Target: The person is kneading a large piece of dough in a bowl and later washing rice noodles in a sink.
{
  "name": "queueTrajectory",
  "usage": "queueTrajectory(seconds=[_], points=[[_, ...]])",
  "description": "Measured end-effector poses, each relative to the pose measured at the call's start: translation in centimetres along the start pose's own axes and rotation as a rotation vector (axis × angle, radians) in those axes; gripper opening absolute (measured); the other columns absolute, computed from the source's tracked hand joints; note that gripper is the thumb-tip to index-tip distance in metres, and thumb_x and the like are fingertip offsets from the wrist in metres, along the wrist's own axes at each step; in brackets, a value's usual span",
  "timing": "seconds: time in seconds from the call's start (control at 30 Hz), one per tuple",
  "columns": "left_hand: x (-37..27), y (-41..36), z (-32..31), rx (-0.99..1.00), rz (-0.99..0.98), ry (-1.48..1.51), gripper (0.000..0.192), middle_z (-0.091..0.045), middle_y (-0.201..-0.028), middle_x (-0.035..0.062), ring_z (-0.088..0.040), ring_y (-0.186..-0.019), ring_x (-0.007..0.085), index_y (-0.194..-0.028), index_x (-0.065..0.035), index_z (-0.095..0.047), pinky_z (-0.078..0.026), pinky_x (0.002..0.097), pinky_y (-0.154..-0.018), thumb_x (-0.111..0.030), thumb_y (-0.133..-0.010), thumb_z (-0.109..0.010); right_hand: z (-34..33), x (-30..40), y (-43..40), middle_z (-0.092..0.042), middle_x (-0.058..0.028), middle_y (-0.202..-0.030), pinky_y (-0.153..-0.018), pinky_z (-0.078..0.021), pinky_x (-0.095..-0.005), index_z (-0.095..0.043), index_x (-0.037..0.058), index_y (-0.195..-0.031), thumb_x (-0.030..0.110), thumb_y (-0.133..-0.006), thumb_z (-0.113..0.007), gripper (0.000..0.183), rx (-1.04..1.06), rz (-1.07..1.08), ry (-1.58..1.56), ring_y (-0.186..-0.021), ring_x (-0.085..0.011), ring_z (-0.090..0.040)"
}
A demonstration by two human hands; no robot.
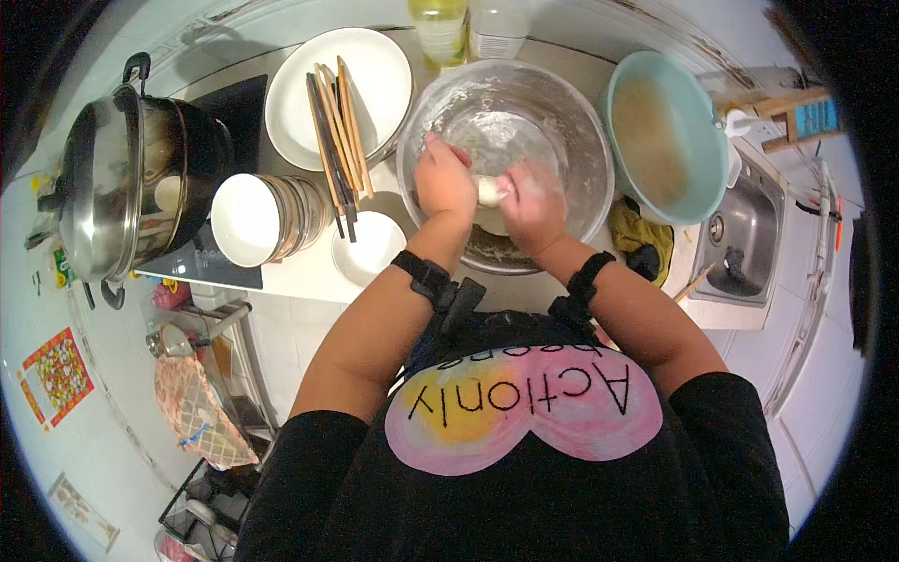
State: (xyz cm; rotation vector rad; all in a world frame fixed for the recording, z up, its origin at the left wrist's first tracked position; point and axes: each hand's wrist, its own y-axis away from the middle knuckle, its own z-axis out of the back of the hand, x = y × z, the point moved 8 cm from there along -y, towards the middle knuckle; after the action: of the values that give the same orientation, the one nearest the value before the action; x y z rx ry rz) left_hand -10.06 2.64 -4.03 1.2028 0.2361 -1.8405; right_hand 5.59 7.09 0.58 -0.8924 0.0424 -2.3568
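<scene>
A short, pale piece of dough (486, 190) spans the space between my two hands, above a large metal mixing bowl (597, 126). My left hand (444, 175) is curled around the dough's left end, its knuckles hiding that part. On the other end are the fingers of my right hand (535, 200), which is blurred. White, floury residue (495, 123) coats the bowl's floor and wall. Both forearms reach over the bowl's near rim, each with a black strap at the wrist.
Chopsticks (337, 140) lie across a large white dish (291, 105) and over a small white bowl (369, 246). Left stand stacked bowls (246, 219) and a lidded steel pot (105, 190). Right are a teal basin (667, 140), a cloth (642, 235) and a sink (748, 232). Bottles (439, 31) stand behind.
</scene>
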Motion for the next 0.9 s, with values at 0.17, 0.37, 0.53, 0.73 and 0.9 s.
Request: queueTrajectory(seconds=[0.17, 0.37, 0.53, 0.73, 0.9], points=[[0.3, 0.1, -2.6, 0.177, 0.198, -0.055, 0.060, -0.065, -0.072, 0.0161, -0.061, -0.074, 0.0384, -0.068, -0.0066, -0.067, -0.045, 0.0449, -0.075, -0.041, -0.096, -0.027, -2.5, -1.4, -0.7, -0.054, -0.0170, -0.083, -0.072, -0.0412, -0.0470, -0.055, 0.0042, -0.087, 0.016, -0.087, -0.051, 0.013, -0.017, 0.130, 0.044, -0.078, -0.0384, -0.052], [1.0, -2.5, -4.2, -0.065, -0.006, -0.167, 0.049, -0.065, -0.087, 0.0214, -0.059, -0.082, 0.0416, -0.079, -0.0022, -0.067, -0.043, 0.0506, -0.076, -0.035, -0.094, -0.033, -6.7, -4.8, -5.7, -0.056, -0.0158, -0.094, -0.078, -0.0447, -0.0459, -0.058, 0.0060, -0.093, 0.021, -0.088, -0.051, 0.017, 0.118, 0.069, 0.173, -0.089, -0.0355, -0.055], [1.3, -3.2, -3.6, 0.008, 0.084, -0.145, 0.056, -0.064, -0.095, 0.0231, -0.059, -0.089, 0.0415, -0.091, 0.0006, -0.065, -0.043, 0.0493, -0.082, -0.039, -0.096, -0.027, -7.9, -5.0, -7.1, -0.059, -0.0138, -0.088, -0.077, -0.0465, -0.0440, -0.062, 0.0073, -0.089, 0.026, -0.088, -0.053, 0.021, 0.130, 0.091, 0.188, -0.086, -0.0340, -0.057], [1.8, -2.0, -1.0, 0.069, 0.134, 0.218, 0.054, -0.065, -0.098, 0.0208, -0.062, -0.088, 0.0368, -0.102, -0.0020, -0.060, -0.046, 0.0428, -0.081, -0.044, -0.098, -0.026, -7.9, -6.6, -7.2, -0.065, -0.0222, -0.098, -0.085, -0.0434, -0.0462, -0.066, -0.0005, -0.091, 0.044, -0.096, -0.033, 0.055, 0.453, -0.383, -0.365, -0.094, -0.0404, -0.059], [-3.2, 2.4, -0.9, -0.140, -0.056, -0.096, 0.030, -0.063, -0.087, 0.0188, -0.062, -0.081, 0.0347, -0.102, -0.0055, -0.053, -0.045, 0.0427, -0.075, -0.031, -0.098, -0.038, -7.0, -4.1, -7.7, -0.067, -0.0161, -0.086, -0.081, -0.0439, -0.0394, -0.065, -0.0010, -0.087, 0.049, -0.097, -0.033, 0.061, 0.518, -0.583, -0.518, -0.083, -0.0317, -0.061]])
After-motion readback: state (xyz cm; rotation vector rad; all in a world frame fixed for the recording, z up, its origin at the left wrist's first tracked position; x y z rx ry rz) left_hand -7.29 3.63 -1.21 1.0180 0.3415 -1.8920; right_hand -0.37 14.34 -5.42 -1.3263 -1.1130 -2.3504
